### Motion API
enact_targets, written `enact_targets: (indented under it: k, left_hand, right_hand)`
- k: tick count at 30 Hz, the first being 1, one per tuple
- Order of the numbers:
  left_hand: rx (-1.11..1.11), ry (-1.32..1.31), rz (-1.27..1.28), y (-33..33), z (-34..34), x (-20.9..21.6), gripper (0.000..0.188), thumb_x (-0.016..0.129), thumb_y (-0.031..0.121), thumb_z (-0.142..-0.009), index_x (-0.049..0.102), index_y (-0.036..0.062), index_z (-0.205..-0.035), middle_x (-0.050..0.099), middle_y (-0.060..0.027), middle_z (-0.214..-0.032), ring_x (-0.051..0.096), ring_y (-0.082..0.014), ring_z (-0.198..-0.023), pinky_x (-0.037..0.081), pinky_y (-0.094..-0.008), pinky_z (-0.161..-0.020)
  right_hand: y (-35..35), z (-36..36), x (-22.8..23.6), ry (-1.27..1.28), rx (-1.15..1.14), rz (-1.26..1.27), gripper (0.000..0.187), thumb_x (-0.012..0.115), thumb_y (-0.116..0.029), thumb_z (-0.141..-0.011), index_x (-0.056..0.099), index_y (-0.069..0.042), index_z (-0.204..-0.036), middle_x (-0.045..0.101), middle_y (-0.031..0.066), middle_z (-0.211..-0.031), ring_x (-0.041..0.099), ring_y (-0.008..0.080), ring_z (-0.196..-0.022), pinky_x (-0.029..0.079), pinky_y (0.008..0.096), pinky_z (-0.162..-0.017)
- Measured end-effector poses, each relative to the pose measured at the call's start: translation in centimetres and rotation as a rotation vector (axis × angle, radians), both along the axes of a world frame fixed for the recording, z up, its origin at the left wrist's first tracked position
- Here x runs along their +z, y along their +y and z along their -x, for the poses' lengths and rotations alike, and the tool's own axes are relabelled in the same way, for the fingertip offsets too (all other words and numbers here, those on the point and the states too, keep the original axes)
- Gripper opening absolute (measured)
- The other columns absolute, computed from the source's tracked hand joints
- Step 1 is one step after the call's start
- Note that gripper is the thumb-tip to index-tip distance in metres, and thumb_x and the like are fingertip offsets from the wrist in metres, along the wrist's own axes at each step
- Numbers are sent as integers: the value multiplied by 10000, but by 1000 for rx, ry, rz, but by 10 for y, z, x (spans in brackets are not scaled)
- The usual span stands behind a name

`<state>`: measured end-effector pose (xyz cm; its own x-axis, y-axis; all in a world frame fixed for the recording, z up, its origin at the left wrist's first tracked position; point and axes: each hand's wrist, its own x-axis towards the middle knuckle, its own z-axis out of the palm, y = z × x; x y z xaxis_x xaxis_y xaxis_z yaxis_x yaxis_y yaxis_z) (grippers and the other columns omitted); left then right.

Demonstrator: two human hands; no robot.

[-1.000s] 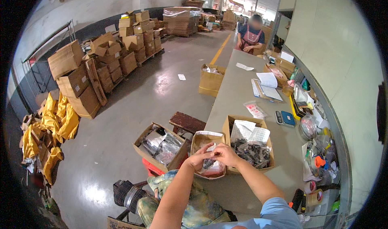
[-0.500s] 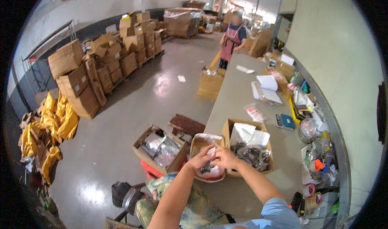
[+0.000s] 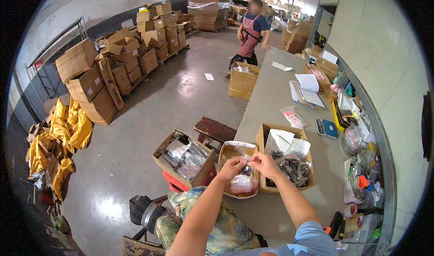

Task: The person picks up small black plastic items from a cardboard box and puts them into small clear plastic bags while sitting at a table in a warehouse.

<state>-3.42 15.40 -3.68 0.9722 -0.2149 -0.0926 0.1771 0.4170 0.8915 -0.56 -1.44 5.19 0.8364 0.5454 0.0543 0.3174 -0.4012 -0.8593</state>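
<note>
My left hand (image 3: 231,169) and my right hand (image 3: 266,164) meet above a small open cardboard box (image 3: 225,152). Both have thumb and fingers pinched at the top of what looks like a small clear plastic bag (image 3: 245,169) with something dark in it; its contents are too small to make out. Below them, more clear plastic bags (image 3: 243,184) lie in the box. Close to my right hand stands a larger carton (image 3: 261,137), holding dark small parts in plastic (image 3: 291,169) and white paper sheets (image 3: 280,142).
Left of the table, a carton of filled plastic bags (image 3: 183,158) rests on a red stool (image 3: 174,182), near a brown wooden bench (image 3: 216,128). A blue scale (image 3: 329,128), a clipboard (image 3: 309,95) and tape rolls (image 3: 353,223) lie on the table (image 3: 266,86). A person (image 3: 250,32) stands beyond.
My hands have drawn slightly apart, now pinching the small bag from both sides. The view has shifted a little, and the person at the far end has turned and changed stance.
</note>
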Motion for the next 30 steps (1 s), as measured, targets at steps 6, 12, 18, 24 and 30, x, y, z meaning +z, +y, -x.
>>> enact_targets:
  k: [6,12,18,24,30]
  left_hand:
    - [37,-54,26,-4,5,17,190,569,172,-911,656,14,-970,619,35,-835,520,-41,-735,424,-212,-662]
    - [165,-105,15,-3,6,24,143,595,116,-890,646,-7,-940,623,20,-833,521,-48,-736,430,-219,-669]
    - [291,-233,-280,-5,7,29,130,595,113,-887,621,-14,-884,609,-18,-811,539,-94,-727,442,-252,-670]
    - [404,-510,-614,-7,11,40,119,589,100,-874,603,-18,-879,572,-123,-786,557,-195,-690,454,-287,-650]
    - [415,-425,-605,-6,15,39,120,581,100,-878,599,-19,-879,581,-114,-765,554,-180,-674,454,-284,-636]
  right_hand:
    - [-3,-12,-1,100,19,-24,107,720,-42,-752,621,-7,-772,561,-43,-692,525,52,-650,441,212,-599]
    - [2,-10,-6,195,-58,-95,183,725,-3,-734,546,-41,-733,514,-52,-688,485,43,-632,418,203,-570]
    - [5,-8,-5,162,-31,-190,147,710,-31,-745,565,-20,-766,554,-10,-708,500,52,-644,425,220,-580]
    - [-1,-7,-4,-62,62,28,94,633,-33,-812,578,21,-866,533,4,-758,503,69,-693,426,235,-604]
    - [6,0,2,-214,91,53,109,622,-47,-800,546,27,-825,548,60,-754,517,106,-688,436,266,-618]
